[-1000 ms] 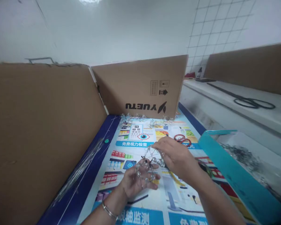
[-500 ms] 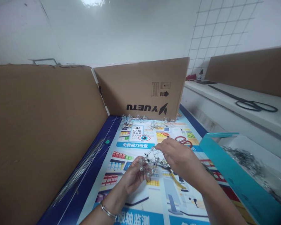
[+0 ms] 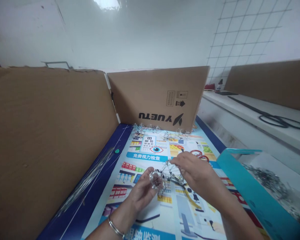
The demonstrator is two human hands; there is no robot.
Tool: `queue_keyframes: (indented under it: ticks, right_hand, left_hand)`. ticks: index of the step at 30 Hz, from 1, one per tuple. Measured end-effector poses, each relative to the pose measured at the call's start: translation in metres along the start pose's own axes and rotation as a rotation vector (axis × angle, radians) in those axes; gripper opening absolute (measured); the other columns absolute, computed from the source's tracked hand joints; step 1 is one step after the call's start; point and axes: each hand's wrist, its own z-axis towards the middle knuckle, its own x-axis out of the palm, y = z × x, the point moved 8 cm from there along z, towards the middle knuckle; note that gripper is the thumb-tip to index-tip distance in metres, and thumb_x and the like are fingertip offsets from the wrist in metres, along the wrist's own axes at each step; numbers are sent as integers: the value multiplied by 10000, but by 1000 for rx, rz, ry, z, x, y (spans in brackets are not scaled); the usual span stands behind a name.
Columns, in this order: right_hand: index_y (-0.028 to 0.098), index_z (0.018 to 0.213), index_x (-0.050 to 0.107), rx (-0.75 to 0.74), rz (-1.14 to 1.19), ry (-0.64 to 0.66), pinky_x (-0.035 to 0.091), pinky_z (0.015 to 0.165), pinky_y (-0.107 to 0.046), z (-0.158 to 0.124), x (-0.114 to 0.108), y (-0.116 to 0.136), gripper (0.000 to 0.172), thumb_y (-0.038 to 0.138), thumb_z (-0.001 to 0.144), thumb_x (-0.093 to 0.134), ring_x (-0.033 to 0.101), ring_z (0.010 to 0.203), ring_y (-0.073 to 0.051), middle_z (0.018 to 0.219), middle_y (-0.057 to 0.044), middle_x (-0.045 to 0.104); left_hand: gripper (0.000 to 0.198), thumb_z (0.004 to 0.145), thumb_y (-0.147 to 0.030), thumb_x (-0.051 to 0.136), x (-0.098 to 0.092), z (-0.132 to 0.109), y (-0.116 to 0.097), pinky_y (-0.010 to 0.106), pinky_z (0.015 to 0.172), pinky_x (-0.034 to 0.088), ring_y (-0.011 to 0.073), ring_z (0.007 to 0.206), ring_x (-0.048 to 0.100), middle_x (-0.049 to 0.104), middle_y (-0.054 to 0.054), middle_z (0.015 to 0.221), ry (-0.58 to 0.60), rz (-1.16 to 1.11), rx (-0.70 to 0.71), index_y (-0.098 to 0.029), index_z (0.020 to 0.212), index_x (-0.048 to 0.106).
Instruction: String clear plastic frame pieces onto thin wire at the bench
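My left hand [image 3: 142,191], a silver bracelet on its wrist, is closed on a cluster of clear beads on thin wire [image 3: 162,175], held just above a colourful printed poster [image 3: 150,213]. Coming from the right, my right hand [image 3: 193,170] pinches a wire end at the top of the same cluster. The two hands nearly touch over the middle of the poster.
Tall cardboard panels stand at the left [image 3: 47,140] and at the back [image 3: 160,96]. A bundle of thin wires [image 3: 90,181] lies along the left panel. A teal box [image 3: 255,193] holding small metal pieces sits at the right. Loose beaded pieces [image 3: 152,128] lie by the back panel. Scissors [image 3: 280,120] rest on a white ledge.
The left hand's fingers have curled tighter round the bead cluster and turned it. The right hand has shifted slightly right, still pinching the wire. The camera has tilted slightly.
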Motion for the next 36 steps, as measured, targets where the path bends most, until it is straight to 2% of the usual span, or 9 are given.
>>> queue_keyframes:
  ticks: [5,11,18,26,36]
  right_hand:
    - [239,1065,545,1,0,18,501,769,-319,0,3,-1,391,31,780,377,580,861,-161,970,-50,580]
    - [220,1040,554,4,-8,4,510,743,-312,1,-1,0,368,32,779,377,585,858,-169,945,-58,596]
    - [225,1012,564,-24,4,-24,510,761,-304,1,-10,1,339,39,785,394,589,890,-160,952,-46,621]
    - [215,986,571,-55,16,-52,509,746,-289,2,-21,3,297,56,805,397,596,863,-152,901,-42,636]
    - [221,984,579,-55,6,-62,516,731,-280,1,-23,5,313,51,794,398,602,859,-151,900,-39,642]
  left_hand:
    - [219,704,-88,658,4,0,-3,260,705,420,120,706,564,579,1,752,-1,-66,25,-174,877,555]
    - [135,720,-98,640,7,-1,2,252,669,413,119,679,562,550,-11,670,-9,-88,-11,-152,809,555]
    - [224,684,-94,673,9,-4,0,266,677,409,126,694,544,550,-1,728,21,-45,8,-176,852,549]
    - [133,748,-105,617,18,-6,-4,220,576,352,92,600,477,454,-27,654,100,-54,10,-166,784,505]
    - [145,736,-124,626,12,-5,-2,215,563,331,93,607,472,444,-26,663,86,16,-1,-160,825,517]
